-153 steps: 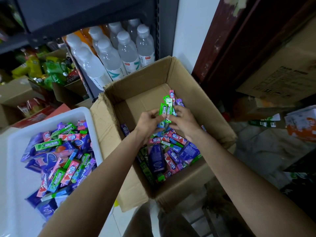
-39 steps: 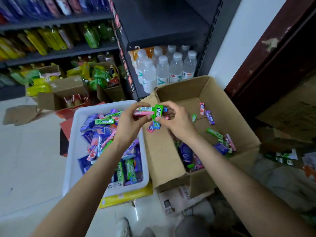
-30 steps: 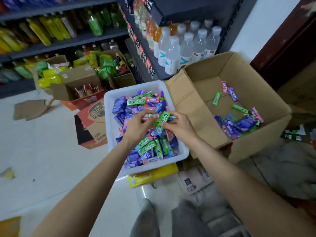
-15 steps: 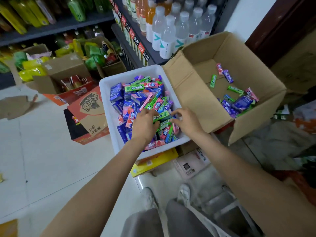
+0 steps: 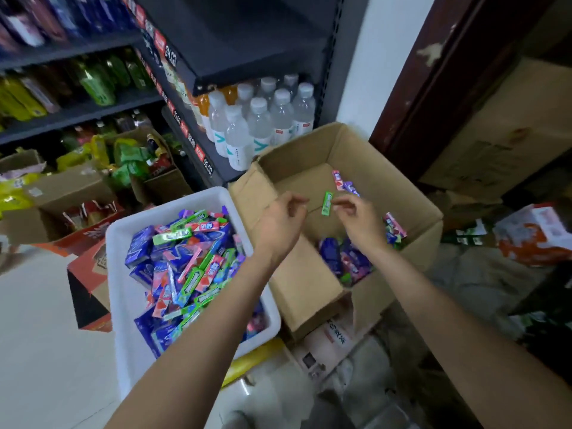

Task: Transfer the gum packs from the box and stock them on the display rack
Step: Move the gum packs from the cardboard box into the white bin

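Two hands hover over one cardboard box: the left hand and right hand are loosely curled, holding nothing. One white bin beside it holds gum packs too heaped to count; forearms hide some.

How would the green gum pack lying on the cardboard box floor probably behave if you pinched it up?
The green gum pack looks small, flat and stick-shaped, so probably light and fairly stiff. Its glossy wrapper may be slippery. Being flat, it should not roll.

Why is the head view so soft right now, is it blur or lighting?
Head view: motion blur smears both hands, the left hand and right hand, and the shelf bottles; wide-angle bending curves the door frame; lighting is dim and even, without glare.
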Demonstrator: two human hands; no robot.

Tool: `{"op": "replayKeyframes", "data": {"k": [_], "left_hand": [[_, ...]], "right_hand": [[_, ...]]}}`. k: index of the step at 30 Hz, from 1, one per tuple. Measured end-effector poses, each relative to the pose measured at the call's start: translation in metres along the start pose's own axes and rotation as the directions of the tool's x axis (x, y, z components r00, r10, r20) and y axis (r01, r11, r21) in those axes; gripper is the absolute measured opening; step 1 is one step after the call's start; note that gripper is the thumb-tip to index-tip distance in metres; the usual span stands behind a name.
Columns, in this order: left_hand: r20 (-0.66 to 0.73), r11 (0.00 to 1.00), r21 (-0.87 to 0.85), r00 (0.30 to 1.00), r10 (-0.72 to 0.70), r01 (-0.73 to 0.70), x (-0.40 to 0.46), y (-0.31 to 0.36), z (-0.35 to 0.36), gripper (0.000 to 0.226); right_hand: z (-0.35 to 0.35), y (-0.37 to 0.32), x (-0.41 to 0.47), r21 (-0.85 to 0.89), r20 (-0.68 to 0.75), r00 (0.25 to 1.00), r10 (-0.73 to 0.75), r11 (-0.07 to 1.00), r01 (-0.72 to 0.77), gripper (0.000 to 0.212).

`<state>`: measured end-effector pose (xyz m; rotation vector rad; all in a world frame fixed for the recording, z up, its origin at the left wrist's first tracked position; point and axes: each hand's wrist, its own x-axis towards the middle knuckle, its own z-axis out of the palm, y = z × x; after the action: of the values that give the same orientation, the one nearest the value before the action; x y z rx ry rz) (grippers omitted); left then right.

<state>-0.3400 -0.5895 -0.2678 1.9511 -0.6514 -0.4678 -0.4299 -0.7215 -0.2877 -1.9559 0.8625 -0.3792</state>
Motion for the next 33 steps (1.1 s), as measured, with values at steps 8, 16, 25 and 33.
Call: {"op": "replayKeyframes", "data": {"k": [8,16,25,33], "left_hand": [[0.108,0.913,0.366,0.966,-0.233,0.179,0.106,-0.002,0.099,0.028],[0.186,0.743,0.659,0.933,-0.307,0.113,0.182,-0.058,0.157,0.06],[0.152,0.885,0.425,0.949,-0.277,0.19,0.209,-0.077,0.172,0.037],[0.172,0.827,0.549,0.952,-0.253,0.121,0.234,-0.075,0.187,0.044]], "right_hand": [[-0.038,0.073,0.104,-0.138,0.091,0.986,0.141,0.982,-0.128,0.035],[-0.006,0.122,0.161,-0.326,0.216,0.961,0.17,0.941,-0.093,0.062],[0.011,0.139,0.169,-0.523,-0.012,0.985,0.175,0.838,-0.155,0.057],[0.016,0.147,0.164,-0.512,-0.042,0.98,0.193,0.838,-0.187,0.044]]}}
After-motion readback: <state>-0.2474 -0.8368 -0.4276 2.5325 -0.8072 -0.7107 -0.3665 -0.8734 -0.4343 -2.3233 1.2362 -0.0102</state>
